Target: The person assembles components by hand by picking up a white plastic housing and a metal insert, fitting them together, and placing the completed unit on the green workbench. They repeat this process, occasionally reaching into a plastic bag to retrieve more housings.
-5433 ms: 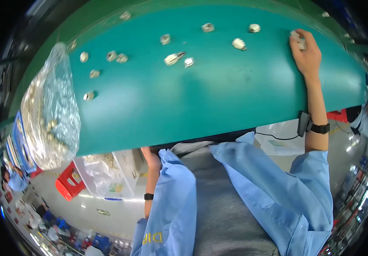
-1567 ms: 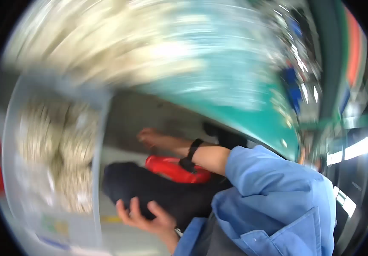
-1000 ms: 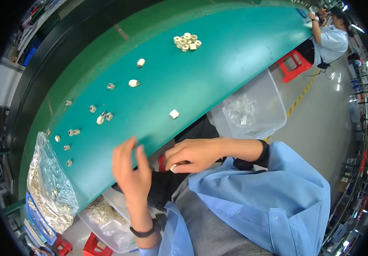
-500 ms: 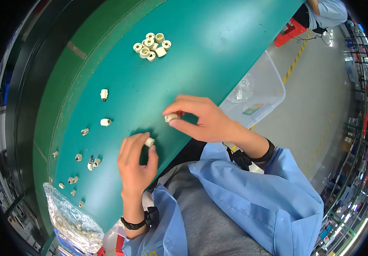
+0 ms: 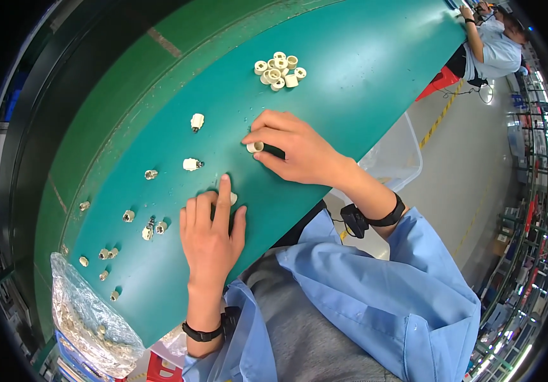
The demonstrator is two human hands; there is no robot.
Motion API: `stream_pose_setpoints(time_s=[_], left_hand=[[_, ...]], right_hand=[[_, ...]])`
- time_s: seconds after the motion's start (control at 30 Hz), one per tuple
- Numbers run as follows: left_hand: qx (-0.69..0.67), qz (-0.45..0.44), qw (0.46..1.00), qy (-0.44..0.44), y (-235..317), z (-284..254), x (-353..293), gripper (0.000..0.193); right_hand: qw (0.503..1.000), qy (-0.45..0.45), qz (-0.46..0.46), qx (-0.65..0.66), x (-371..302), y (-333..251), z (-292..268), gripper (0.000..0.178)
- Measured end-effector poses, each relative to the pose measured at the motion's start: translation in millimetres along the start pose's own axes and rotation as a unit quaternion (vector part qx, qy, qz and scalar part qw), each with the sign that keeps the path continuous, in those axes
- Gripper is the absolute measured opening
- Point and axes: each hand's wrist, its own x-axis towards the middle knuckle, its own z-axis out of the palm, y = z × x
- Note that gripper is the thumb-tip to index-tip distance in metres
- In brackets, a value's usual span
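Observation:
A short, hollow cream plastic cap is pinched between the thumb and fingers of my right hand, just above the green table. To its lower left is my left hand, palm down with the index finger stretched out and the thumb apart. A cream piece shows beside that index finger, partly hidden by it. Beyond my hands two cream connector-like parts with dark ends, one farther off and one nearer, lie on the table. Farther back sits a pile of similar cream caps.
Several small metal-and-cream fittings are scattered on the left of the green table. A clear plastic bag of small parts lies at the lower left. A clear bin stands beyond the right edge. Another person sits at the far right.
My view has shifted, so the table things appear farther right. The cap in my right hand has turned, its hollow end now showing. My left index finger has straightened away from the thumb.

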Motion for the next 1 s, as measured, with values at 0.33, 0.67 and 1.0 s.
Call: stream_pose_setpoints(time_s=[0.33, 0.67, 1.0], left_hand=[[-0.064, -0.054, 0.993, 0.084, -11.9, -4.3, 1.3, 0.048], [0.045, -0.211, 0.975, 0.047, -20.5, 1.0, 53.0, 0.030], [-0.283, -0.104, 0.934, 0.191, -1.7, -30.1, 19.5, 0.027]], right_hand=[[1.000, -0.022, 0.003, 0.000, 5.1, 4.3, -0.3, 0.026], [0.994, 0.014, 0.058, 0.092, -0.3, 6.0, 2.0, 0.025], [0.952, 0.068, 0.025, 0.297, 14.5, -29.0, -9.0, 0.026]])
